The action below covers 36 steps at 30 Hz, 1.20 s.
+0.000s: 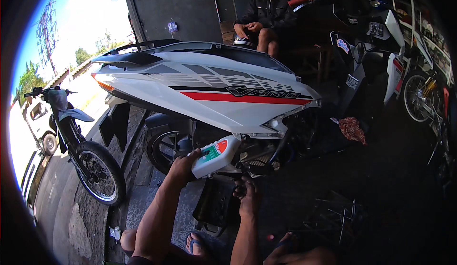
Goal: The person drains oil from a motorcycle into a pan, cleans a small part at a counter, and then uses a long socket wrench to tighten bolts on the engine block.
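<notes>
My left hand [183, 166] grips a white plastic bottle [220, 162] with a green and red label. The bottle lies tilted, its upper end to the right, close against the lower side of a white scooter [204, 82] with a red stripe. Its mouth is lost in the dark around the engine [257, 158]. Just below and right of the bottle, my right hand [248, 197] is raised with its fingers curled together. Shadow hides what, if anything, those fingers hold. Beneath the bottle a black tray [209, 208] rests on the floor between my hands.
Loose metal tools [340, 217] lie on the dark floor to the right. A red patterned cloth [352, 130] hangs on the scooter's front part. Other motorcycles stand at left [97, 170] and right [376, 51]. Behind the scooter sits a person [269, 15], hands together.
</notes>
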### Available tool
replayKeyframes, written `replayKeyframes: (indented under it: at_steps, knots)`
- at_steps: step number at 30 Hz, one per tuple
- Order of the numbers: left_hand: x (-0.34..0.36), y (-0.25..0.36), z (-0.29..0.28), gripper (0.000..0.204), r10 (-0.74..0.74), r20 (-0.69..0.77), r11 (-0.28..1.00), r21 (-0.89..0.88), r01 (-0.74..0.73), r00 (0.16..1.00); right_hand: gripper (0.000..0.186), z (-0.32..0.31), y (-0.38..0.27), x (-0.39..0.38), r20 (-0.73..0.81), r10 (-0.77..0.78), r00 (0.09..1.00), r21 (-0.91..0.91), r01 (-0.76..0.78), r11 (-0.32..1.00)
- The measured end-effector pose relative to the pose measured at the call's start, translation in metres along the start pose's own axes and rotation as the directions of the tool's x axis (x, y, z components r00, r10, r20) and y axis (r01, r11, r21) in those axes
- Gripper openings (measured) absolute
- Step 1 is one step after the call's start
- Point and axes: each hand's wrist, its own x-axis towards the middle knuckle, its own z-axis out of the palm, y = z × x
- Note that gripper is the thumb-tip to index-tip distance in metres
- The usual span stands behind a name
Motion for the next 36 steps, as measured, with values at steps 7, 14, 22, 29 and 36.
replayKeyframes:
  at_steps: [7,14,22,29,36]
  knots:
    - [0.006,-0.006,-0.009,0.050,-0.015,-0.031,1.000,0.018,0.016,0.999,0.021,0.002,0.004,-0.001,0.013,0.009,1.000,0.039,-0.009,0.999]
    - [-0.002,0.001,-0.006,0.050,0.059,-0.013,0.994,0.090,-0.058,0.998,0.021,0.001,0.005,-0.001,0.003,0.011,1.000,0.022,-0.011,1.000]
    - [-0.011,0.007,-0.005,0.047,0.133,0.010,0.979,0.156,-0.133,0.991,0.029,-0.001,0.010,0.002,0.022,-0.006,1.000,-0.010,0.006,1.000]
    - [0.004,0.000,-0.007,0.048,-0.013,-0.012,0.998,0.063,0.014,1.000,0.024,-0.005,0.010,0.005,0.005,0.012,1.000,0.018,-0.012,1.000]
    - [-0.008,0.008,-0.007,0.051,0.042,-0.019,0.995,0.090,-0.041,0.999,0.030,-0.001,0.013,0.002,0.024,0.015,1.000,0.001,-0.015,1.000]
